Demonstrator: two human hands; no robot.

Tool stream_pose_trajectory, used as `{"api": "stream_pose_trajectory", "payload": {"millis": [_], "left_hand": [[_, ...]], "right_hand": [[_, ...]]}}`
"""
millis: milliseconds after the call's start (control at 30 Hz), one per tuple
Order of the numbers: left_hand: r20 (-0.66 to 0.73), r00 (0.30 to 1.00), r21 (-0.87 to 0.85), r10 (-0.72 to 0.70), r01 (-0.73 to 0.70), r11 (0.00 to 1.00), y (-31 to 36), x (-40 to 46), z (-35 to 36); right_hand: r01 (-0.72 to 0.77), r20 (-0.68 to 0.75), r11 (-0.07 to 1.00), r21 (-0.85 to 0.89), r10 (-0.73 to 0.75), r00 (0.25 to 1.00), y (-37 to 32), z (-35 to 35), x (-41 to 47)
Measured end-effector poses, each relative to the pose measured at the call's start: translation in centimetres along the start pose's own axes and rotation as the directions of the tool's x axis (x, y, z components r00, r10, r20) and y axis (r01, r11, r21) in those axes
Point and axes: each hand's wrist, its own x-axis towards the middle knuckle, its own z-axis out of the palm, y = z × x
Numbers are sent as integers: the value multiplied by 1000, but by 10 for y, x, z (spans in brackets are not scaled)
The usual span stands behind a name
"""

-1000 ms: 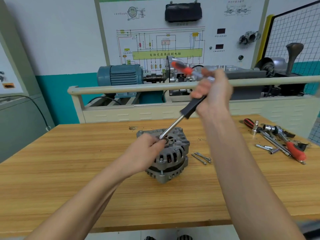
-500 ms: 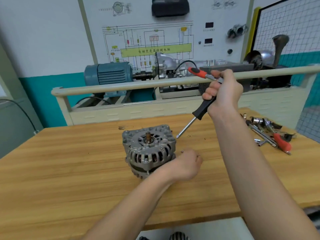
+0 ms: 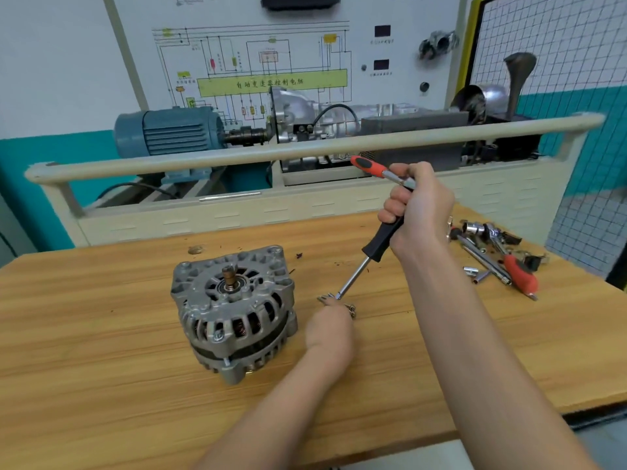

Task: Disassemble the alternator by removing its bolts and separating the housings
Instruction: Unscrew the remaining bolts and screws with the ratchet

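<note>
the left hand (image 3: 330,329) pinches small silver bolts (image 3: 351,308) beside the grey metal alternator (image 3: 234,310); best lay them together, away from the edge.

Right hand (image 3: 419,205) grips two tools; left hand (image 3: 330,329) touches bolts (image 3: 351,308) beside the alternator (image 3: 234,310).
</note>
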Motion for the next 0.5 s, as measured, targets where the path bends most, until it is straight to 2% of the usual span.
{"api": "stream_pose_trajectory", "payload": {"millis": [167, 333, 400, 500], "left_hand": [[54, 998, -67, -25, 28, 997, -5, 0, -5], [227, 971, -228, -71, 124, 966, -6, -12, -29], [273, 961, -373, 41, 66, 926, -8, -23, -47], [284, 927, -689, 244, 20, 725, -22, -51, -81]], "right_hand": [[-16, -12, 1000, 0, 16, 1000, 8, -5, 2], [11, -21, 1000, 14, -11, 1000, 2, 0, -5], [38, -14, 999, 25, -38, 999, -5, 7, -12], [74, 4, 995, 65, -75, 997, -18, 20, -23]]}}
